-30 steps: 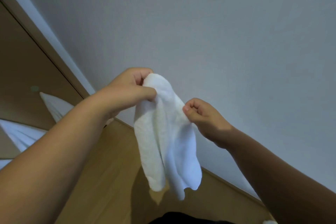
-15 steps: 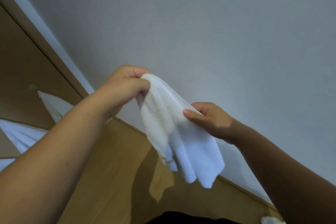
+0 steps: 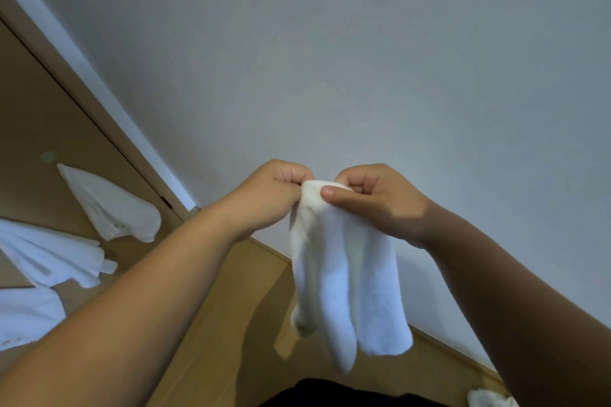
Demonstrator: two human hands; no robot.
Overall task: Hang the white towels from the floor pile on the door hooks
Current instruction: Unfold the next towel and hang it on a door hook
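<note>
A white towel (image 3: 344, 284) hangs bunched in soft folds, pinched at its top edge. Three more towels (image 3: 112, 205) hang against the door (image 3: 39, 116) at left. Another lies crumpled on the floor (image 3: 211, 324) at lower right.

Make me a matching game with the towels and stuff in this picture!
Things:
1. held towel
2. hung towels
3. floor towel
4. wall

Places or looks:
A. bottom right corner
B. pinched by left hand and right hand
C. plain pale grey
D. on the brown door, left

Pairs: 1-B, 2-D, 3-A, 4-C
</note>
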